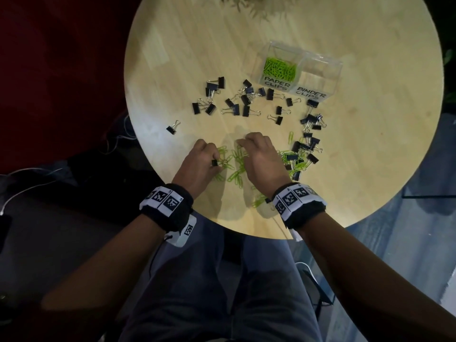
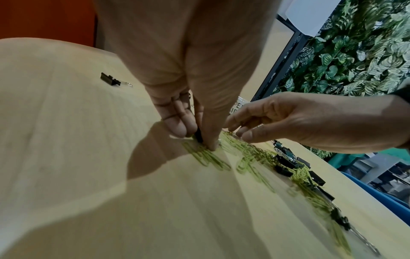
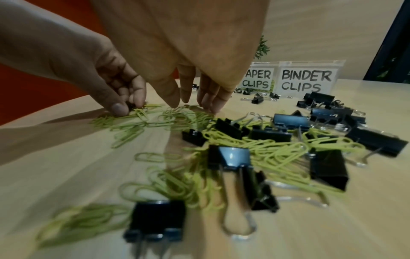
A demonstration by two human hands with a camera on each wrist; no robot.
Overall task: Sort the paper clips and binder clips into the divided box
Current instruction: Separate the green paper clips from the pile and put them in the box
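Nearby, left hand point(image 1: 201, 160) grip pinching a black binder clip point(image 1: 214, 163) (right hand point(image 1: 259, 154) fingers loose) amid green paper clips point(image 1: 237, 166).

A round pale wooden table point(image 1: 345, 169) fills the upper middle of the head view. Leafy sprigs of a plant point(image 1: 244, 2) show blurred at its far edge, top centre. Thin white cables point(image 1: 29, 191) trail over the dark floor at left. Grey trousers point(image 1: 222, 292) fill the lower centre. In the left wrist view a wall of variegated green foliage point(image 2: 355, 57) covers the upper right, beside a dark window frame point(image 2: 281, 63).
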